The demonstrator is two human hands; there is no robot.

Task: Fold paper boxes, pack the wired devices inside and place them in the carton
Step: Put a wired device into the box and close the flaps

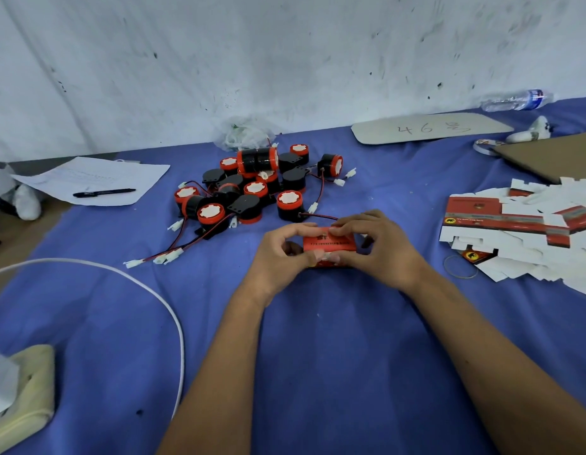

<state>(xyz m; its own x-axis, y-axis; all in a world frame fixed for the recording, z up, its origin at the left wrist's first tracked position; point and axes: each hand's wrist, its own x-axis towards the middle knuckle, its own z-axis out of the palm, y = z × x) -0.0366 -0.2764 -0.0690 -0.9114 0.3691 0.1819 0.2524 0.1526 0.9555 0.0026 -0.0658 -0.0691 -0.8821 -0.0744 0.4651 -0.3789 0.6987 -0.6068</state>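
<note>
Small red printed paper box (329, 246) held mid-worktop, just on the near side of the pile of black-and-red round wired devices (252, 188). Both hands on it: left hand (278, 257) grip pinching the box's left end, right hand (377, 247) grip curled over top and right end, fingertips (334, 230) pressing along the upper edge. Prob. closing or tucking a flap; can't tell if a device is already inside.

Pile sits within short reach, likely so the next unit comes easily. Stack of flat red-and-white box blanks (521, 231) lies well right of the pile, on the right hand's side. Brown cardboard carton flap (554, 156) beyond the blanks, far-right of the pile. Blue cloth worktop (318, 356) under all.
</note>
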